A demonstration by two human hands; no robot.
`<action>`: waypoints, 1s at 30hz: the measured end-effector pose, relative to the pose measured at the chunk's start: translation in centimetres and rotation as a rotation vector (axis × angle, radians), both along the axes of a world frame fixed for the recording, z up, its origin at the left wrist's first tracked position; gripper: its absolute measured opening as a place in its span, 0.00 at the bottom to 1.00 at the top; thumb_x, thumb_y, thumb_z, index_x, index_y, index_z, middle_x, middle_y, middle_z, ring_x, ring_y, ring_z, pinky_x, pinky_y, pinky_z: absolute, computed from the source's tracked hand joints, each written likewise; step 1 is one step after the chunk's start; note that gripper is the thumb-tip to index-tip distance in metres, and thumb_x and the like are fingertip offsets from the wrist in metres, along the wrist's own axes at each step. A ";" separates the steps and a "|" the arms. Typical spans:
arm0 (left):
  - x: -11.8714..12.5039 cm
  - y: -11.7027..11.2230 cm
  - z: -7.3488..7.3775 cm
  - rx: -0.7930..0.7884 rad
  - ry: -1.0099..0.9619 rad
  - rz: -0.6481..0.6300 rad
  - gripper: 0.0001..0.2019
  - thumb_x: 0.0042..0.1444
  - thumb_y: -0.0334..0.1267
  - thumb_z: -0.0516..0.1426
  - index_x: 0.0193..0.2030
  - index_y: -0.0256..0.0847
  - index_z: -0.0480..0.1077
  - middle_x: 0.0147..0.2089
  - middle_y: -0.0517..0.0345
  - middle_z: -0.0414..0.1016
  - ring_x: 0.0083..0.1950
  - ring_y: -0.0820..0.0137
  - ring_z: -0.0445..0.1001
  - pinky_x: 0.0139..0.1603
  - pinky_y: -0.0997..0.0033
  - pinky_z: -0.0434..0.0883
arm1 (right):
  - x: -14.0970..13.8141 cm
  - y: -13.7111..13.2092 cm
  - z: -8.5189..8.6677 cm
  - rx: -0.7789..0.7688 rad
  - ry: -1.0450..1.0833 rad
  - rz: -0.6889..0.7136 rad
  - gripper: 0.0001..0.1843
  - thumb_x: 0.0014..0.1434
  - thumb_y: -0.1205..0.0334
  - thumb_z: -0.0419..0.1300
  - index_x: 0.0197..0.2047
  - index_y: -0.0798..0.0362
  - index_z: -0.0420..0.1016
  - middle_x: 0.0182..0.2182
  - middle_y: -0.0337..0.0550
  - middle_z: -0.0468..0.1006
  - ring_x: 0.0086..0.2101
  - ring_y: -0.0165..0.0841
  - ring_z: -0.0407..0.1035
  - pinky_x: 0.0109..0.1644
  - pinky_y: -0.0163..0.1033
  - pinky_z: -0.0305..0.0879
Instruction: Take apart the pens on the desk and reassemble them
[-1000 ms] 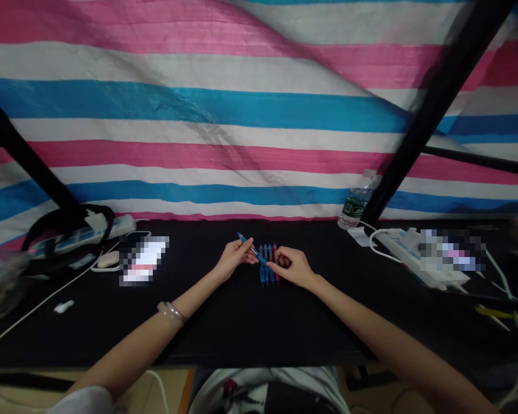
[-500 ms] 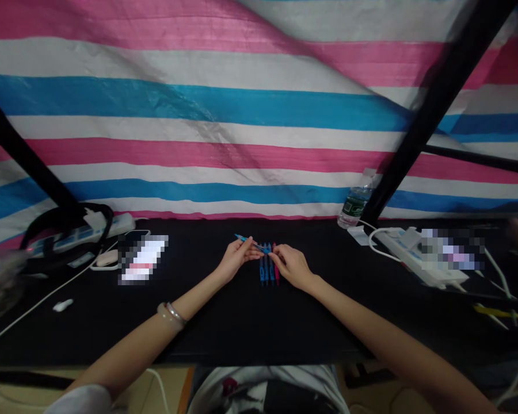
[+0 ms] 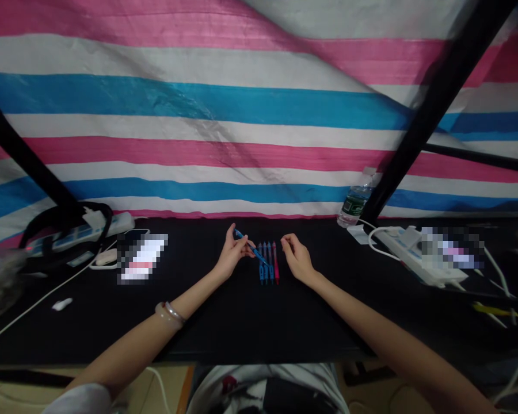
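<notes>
Toward the left edge of the desk (image 3: 216,330) lie a white power strip (image 3: 117,223) and, to the right of it, a phone (image 3: 149,259) with bright screen. Then, around the middle between the left and right edges, comes the left hand (image 3: 231,256). Its grip holds a blue pen (image 3: 256,252), slender and slanted: the upper end points to the far left corner, the lower end reaches over the blue pens (image 3: 266,276) of the row. Whether it touches them, I cannot tell. These three are blue with paler upper parts, side by side, pointing to the far edge. Beside them, a pink pen (image 3: 277,268) closes the row. Near it is the right hand (image 3: 300,261), with bent fingers; its grip looks narrow, but whether the tips meet, I cannot tell. By the far edge, more right, stands a clear bottle (image 3: 354,205).
</notes>
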State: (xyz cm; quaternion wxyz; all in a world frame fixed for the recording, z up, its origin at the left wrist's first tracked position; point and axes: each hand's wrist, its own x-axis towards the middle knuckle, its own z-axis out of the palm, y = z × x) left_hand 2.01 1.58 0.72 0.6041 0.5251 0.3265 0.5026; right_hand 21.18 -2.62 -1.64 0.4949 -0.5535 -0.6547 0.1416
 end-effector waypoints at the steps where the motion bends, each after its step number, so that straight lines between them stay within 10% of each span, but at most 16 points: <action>1: 0.0 0.0 0.0 0.013 0.008 0.003 0.34 0.53 0.41 0.56 0.61 0.41 0.40 0.26 0.63 0.71 0.21 0.75 0.70 0.26 0.72 0.69 | 0.0 0.0 0.0 0.000 0.002 0.002 0.13 0.61 0.53 0.45 0.38 0.51 0.64 0.27 0.39 0.70 0.27 0.31 0.65 0.30 0.34 0.56; 8: -0.4 0.2 -0.1 0.064 0.025 0.019 0.20 0.52 0.42 0.55 0.49 0.40 0.54 0.24 0.63 0.70 0.19 0.75 0.68 0.22 0.74 0.66 | -0.2 -0.3 0.3 -0.013 -0.020 0.006 0.14 0.61 0.53 0.45 0.36 0.51 0.66 0.24 0.38 0.68 0.26 0.30 0.63 0.30 0.33 0.55; 30: -0.6 0.9 -0.6 0.085 0.115 0.089 0.28 0.54 0.42 0.55 0.59 0.39 0.49 0.23 0.63 0.69 0.18 0.77 0.65 0.20 0.78 0.63 | -0.1 -0.2 0.4 -0.008 -0.067 0.017 0.14 0.62 0.55 0.44 0.35 0.51 0.66 0.26 0.38 0.70 0.27 0.30 0.65 0.30 0.32 0.55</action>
